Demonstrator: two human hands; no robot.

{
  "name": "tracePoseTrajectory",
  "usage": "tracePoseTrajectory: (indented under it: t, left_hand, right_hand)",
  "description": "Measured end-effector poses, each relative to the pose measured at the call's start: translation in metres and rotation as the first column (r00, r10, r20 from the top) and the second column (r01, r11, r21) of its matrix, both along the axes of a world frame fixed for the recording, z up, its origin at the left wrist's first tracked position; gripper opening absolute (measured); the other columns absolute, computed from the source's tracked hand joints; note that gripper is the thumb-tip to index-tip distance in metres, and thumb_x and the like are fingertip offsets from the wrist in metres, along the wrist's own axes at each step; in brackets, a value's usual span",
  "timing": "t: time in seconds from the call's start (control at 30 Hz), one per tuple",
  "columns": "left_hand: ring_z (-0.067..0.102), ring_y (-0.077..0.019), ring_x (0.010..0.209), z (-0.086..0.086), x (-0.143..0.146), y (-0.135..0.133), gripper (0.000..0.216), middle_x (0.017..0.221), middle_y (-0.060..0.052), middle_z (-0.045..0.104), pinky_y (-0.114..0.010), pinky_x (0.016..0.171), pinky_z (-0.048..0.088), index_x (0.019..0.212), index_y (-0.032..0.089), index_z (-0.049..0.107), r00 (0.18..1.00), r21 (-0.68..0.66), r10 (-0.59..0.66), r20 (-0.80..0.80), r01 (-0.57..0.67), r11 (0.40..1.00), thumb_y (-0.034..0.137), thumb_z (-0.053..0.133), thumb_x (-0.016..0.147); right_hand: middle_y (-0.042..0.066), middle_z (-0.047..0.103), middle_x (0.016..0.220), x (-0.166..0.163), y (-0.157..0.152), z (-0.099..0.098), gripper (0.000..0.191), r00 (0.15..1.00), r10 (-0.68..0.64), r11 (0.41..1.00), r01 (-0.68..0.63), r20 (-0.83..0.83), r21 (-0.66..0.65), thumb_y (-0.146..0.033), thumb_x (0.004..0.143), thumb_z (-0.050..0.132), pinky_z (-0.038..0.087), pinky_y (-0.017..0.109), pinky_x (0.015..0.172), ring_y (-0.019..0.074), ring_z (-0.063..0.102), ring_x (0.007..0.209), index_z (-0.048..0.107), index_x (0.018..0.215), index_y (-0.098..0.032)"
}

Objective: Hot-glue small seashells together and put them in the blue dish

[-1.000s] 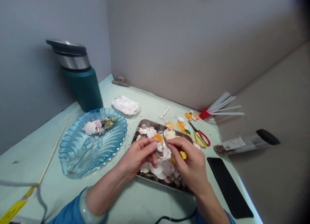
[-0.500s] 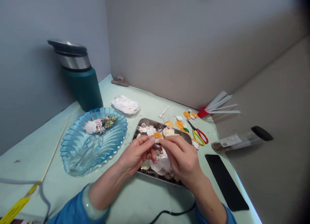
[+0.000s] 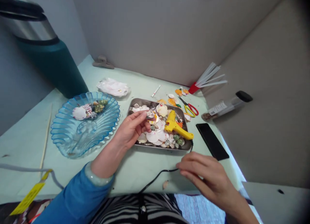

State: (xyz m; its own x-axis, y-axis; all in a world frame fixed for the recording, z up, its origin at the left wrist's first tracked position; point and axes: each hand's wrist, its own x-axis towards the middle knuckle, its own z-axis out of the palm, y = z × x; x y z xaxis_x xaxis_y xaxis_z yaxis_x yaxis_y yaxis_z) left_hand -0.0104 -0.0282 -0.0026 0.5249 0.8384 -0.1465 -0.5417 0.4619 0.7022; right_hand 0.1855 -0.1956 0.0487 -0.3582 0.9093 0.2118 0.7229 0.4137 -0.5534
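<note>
My left hand [image 3: 132,129] hovers over the left part of a metal tray [image 3: 157,147] full of seashells, its fingertips pinched on a small shell [image 3: 150,115]. A yellow glue gun [image 3: 176,126] lies on the shells in the tray, its black cord [image 3: 157,176] running toward me. My right hand [image 3: 205,178] is at the table's front edge, fingers curled loosely by the cord; whether it grips the cord is unclear. A blue glass shell-shaped dish [image 3: 83,127] with a few shells stands to the left.
A teal flask [image 3: 46,56] stands at the back left. A black phone [image 3: 212,141], red-and-yellow scissors [image 3: 190,107], a clear tube with a black cap [image 3: 226,105], glue sticks [image 3: 208,76], a white wrapper [image 3: 113,87] and a wooden stick [image 3: 46,138] lie around. One loose shell [image 3: 165,184] lies at the front edge.
The camera has tilted down and closer. My right hand left the tray and drew back to the front edge by the cord, uncovering the glue gun. My left hand keeps the small shell.
</note>
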Motion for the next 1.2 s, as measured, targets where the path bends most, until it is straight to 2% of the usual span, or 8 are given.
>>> tracePoseTrajectory:
  t: [0.1,0.27,0.53,0.6,0.67,0.8,0.93,1.2]
  left_hand:
    - [0.057,-0.0085,0.052,-0.001,0.0,0.001,0.022,0.079,-0.007,0.072,-0.022,0.052,0.052,0.087,0.012,0.065,1.0,0.006,-0.002,-0.004,0.002,1.0,0.027,0.074,0.074]
    - [0.058,-0.0084,0.053,0.001,0.0,0.0,0.021,0.076,-0.005,0.071,-0.02,0.051,0.052,0.085,0.012,0.065,1.0,0.029,0.008,0.019,-0.009,1.0,0.027,0.074,0.074]
    - [0.058,-0.0079,0.053,0.003,0.0,0.001,0.019,0.077,-0.004,0.071,-0.022,0.055,0.055,0.087,0.013,0.066,0.99,-0.052,0.132,0.051,-0.13,0.99,0.02,0.075,0.072]
    - [0.059,-0.0086,0.055,0.002,-0.001,0.002,0.022,0.074,-0.002,0.069,-0.023,0.056,0.055,0.09,0.014,0.066,0.987,-0.073,0.153,0.054,-0.148,0.986,0.018,0.075,0.071]
    - [0.061,-0.0093,0.056,0.003,-0.001,0.002,0.025,0.071,0.0,0.067,-0.023,0.057,0.056,0.092,0.014,0.066,0.985,-0.085,0.166,0.052,-0.162,0.983,0.016,0.075,0.07]
    - [0.064,-0.0099,0.06,0.004,-0.002,0.003,0.028,0.072,0.0,0.065,-0.023,0.062,0.057,0.094,0.013,0.065,0.978,-0.103,0.201,0.052,-0.195,0.975,0.012,0.075,0.068]
    - [0.066,-0.0112,0.064,0.005,-0.002,0.003,0.025,0.073,0.0,0.066,-0.025,0.068,0.058,0.092,0.013,0.066,0.976,-0.123,0.208,0.059,-0.2,0.972,0.012,0.076,0.069]
    - [0.068,-0.0111,0.071,0.007,-0.003,0.001,0.033,0.082,-0.002,0.069,-0.024,0.075,0.056,0.103,0.016,0.07,0.988,-0.111,0.15,0.044,-0.144,0.983,0.013,0.076,0.071]
  right_hand:
    - [0.004,0.064,0.09,-0.009,-0.026,-0.025,0.017,0.998,0.006,0.988,0.003,0.06,-0.153,-0.016,0.094,0.053,0.048,0.025,0.069,0.0143,0.062,0.079,0.064,0.105,-0.022]
    - [0.006,0.062,0.088,-0.026,-0.035,-0.066,0.019,0.976,-0.071,0.985,0.102,0.207,-0.142,-0.02,0.096,0.045,0.047,0.025,0.066,0.0151,0.061,0.074,0.064,0.096,-0.02]
    - [-0.001,0.064,0.075,-0.022,-0.016,-0.012,0.016,0.97,0.07,0.915,0.03,0.232,-0.401,-0.021,0.095,0.046,0.047,0.024,0.063,0.013,0.06,0.065,0.058,0.084,-0.022]
    - [-0.001,0.066,0.079,-0.021,0.0,-0.004,0.016,0.982,0.039,0.942,0.026,0.185,-0.335,-0.023,0.097,0.045,0.049,0.025,0.066,0.0133,0.062,0.069,0.06,0.091,-0.023]
    - [0.004,0.068,0.098,-0.019,0.02,-0.004,0.018,0.989,-0.107,0.988,0.116,0.098,-0.098,-0.024,0.097,0.046,0.051,0.028,0.08,0.016,0.065,0.088,0.058,0.111,-0.023]
    - [0.011,0.06,0.124,-0.007,0.053,-0.017,0.037,0.95,-0.259,0.953,0.223,0.174,0.204,-0.028,0.093,0.053,0.048,0.039,0.095,0.0244,0.056,0.114,0.049,0.13,-0.02]
    - [0.013,0.064,0.113,0.015,0.061,-0.034,0.034,0.815,-0.446,0.888,0.353,0.369,0.295,-0.031,0.09,0.056,0.052,0.045,0.083,0.0298,0.059,0.102,0.055,0.121,-0.019]
    - [0.013,0.067,0.098,0.032,0.068,-0.052,0.038,0.707,-0.485,0.874,0.415,0.515,0.252,-0.033,0.087,0.058,0.051,0.042,0.068,0.0299,0.064,0.085,0.055,0.122,-0.017]
